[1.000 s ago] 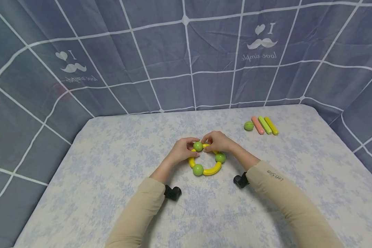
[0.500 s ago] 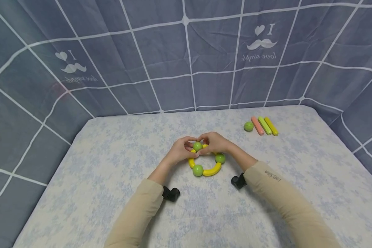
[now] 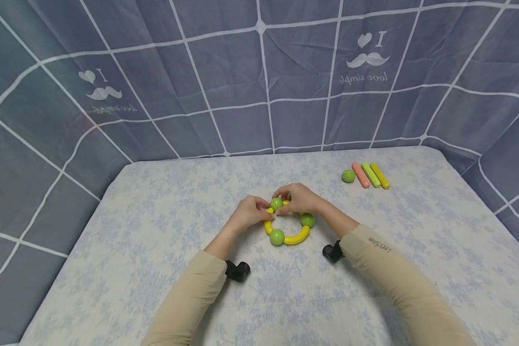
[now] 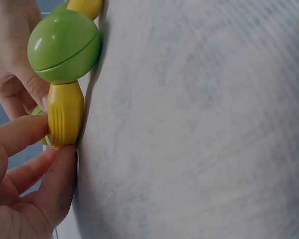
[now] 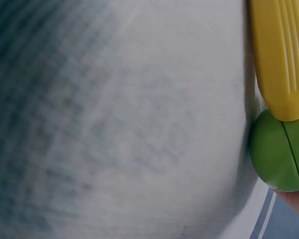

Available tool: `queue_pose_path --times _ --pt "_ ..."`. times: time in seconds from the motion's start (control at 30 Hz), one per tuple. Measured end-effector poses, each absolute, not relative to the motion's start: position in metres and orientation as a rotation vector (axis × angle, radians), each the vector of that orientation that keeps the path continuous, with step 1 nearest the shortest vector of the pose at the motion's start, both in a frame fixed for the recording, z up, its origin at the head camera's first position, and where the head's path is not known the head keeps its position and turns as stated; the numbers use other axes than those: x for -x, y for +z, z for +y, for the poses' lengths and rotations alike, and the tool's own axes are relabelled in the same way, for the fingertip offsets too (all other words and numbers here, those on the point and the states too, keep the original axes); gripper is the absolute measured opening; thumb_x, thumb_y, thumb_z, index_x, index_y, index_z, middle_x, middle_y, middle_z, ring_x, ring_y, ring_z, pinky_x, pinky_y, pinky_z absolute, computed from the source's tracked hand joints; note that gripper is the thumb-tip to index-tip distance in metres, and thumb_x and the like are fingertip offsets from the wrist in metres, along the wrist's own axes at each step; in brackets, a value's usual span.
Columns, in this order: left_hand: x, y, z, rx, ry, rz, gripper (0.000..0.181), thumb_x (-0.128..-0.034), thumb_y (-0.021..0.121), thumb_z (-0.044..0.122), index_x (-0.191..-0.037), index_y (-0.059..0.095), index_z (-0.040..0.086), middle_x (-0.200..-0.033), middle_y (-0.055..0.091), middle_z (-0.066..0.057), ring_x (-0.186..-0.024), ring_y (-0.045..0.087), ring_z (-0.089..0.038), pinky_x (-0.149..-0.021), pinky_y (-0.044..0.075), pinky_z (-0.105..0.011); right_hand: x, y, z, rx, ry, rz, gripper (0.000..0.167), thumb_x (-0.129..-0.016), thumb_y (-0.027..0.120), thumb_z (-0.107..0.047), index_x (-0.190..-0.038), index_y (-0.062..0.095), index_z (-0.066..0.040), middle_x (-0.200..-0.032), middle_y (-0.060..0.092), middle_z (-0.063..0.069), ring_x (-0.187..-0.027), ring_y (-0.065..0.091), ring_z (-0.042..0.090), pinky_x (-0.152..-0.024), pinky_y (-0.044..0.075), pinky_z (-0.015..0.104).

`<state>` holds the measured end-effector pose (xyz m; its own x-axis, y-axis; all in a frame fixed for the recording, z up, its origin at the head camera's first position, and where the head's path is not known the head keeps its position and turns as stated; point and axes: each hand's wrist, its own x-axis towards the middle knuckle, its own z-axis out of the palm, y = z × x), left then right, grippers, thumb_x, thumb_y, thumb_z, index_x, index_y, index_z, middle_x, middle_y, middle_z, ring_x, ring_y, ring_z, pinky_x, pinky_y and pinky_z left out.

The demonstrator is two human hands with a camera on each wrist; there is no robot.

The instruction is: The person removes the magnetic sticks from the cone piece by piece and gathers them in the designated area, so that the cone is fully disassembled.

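A ring of curved yellow rods and green balls lies on the table. My left hand (image 3: 248, 213) pinches the left yellow rod (image 3: 267, 227) near its upper end; the left wrist view shows thumb and fingers on that ridged rod (image 4: 66, 114). My right hand (image 3: 300, 198) holds the top green ball (image 3: 276, 203) between thumb and fingers, partly hiding it and the upper right rod. Another green ball (image 3: 277, 237) joins the left rod to the front yellow rod (image 3: 296, 236). At the right sits a third green ball (image 3: 307, 220), near my right wrist.
At the back right of the patterned table cover (image 3: 190, 192) lie a loose green ball (image 3: 348, 176), a pink stick (image 3: 361, 175), a light green stick (image 3: 370, 174) and a yellow stick (image 3: 379, 175). Behind the table hangs a blue-grey checked curtain (image 3: 225, 81).
Both hands closed in around the top green ball. Then the left fingers drew back slightly left onto the left yellow rod, while the right hand stayed at the ball. The ring barely moved.
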<state>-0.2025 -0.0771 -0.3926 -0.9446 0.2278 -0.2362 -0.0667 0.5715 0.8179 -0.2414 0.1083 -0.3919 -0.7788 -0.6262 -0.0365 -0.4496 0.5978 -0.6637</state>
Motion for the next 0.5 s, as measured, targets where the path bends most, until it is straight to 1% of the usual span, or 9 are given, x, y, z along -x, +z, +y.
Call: queue_pose_path --times 0.17,0.3,0.5 --pt "0.2033 -0.3914 -0.0761 -0.115 1.349 2.468 0.02 -0.079 0.073 0.006 -0.095 0.066 -0.003 -0.078 0.059 -0.007 -0.064 0.052 -0.011 -0.057 0.048 -0.021 0.2414 -0.3876 0.109 0.871 -0.969 2.571 0.037 -0.076 0.078 -0.014 -0.11 0.067 -0.005 -0.091 0.063 0.008 -0.08 0.055 0.019 -0.071 0.046 0.029" --pt "0.2025 -0.3916 -0.0764 -0.125 1.377 2.466 0.018 -0.0789 0.072 0.004 -0.094 0.067 -0.004 -0.076 0.058 -0.006 -0.063 0.051 -0.01 -0.056 0.046 -0.019 0.2404 -0.3865 0.1087 0.877 -0.978 2.563 0.037 -0.075 0.078 -0.013 -0.109 0.067 -0.004 -0.087 0.063 0.007 -0.077 0.054 0.018 -0.068 0.045 0.029" --pt "0.2001 -0.393 -0.0769 -0.214 1.391 2.492 0.015 -0.0783 0.071 0.002 -0.091 0.068 -0.005 -0.072 0.058 -0.006 -0.06 0.048 -0.009 -0.054 0.042 -0.018 0.239 -0.3875 0.1076 0.891 -0.964 2.557 0.034 -0.075 0.078 -0.011 -0.107 0.068 -0.004 -0.084 0.062 0.005 -0.072 0.052 0.015 -0.064 0.044 0.026"
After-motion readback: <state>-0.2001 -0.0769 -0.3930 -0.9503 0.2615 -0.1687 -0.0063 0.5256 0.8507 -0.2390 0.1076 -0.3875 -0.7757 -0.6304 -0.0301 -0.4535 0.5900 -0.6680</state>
